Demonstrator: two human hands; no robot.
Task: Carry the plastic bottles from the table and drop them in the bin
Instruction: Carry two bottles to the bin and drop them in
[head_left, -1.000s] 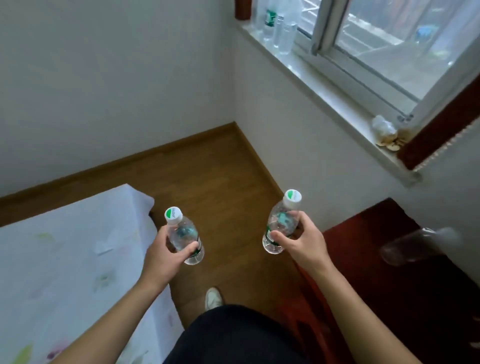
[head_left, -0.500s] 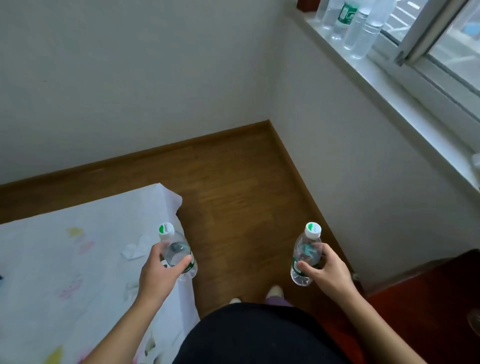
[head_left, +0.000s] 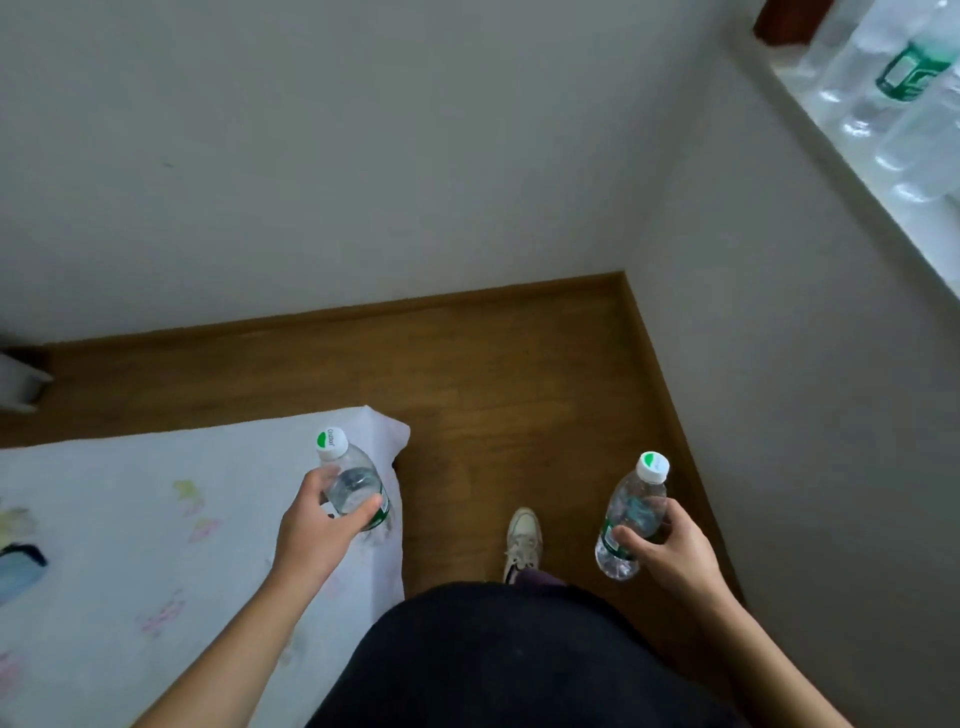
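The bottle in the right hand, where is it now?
In the head view, the bottle is low on the right, upright in the right hand, over the wooden floor near the white shoe.

Place: we read a home room.
Evidence: wood floor (head_left: 493, 374), cloth-covered table (head_left: 130, 519) at 9 o'clock, windowsill (head_left: 852, 150) at 2 o'clock.

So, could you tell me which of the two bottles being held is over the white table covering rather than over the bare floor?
The bottle in the left hand. It sits above the corner of the white table covering, while the bottle in the right hand hangs over the wooden floor.
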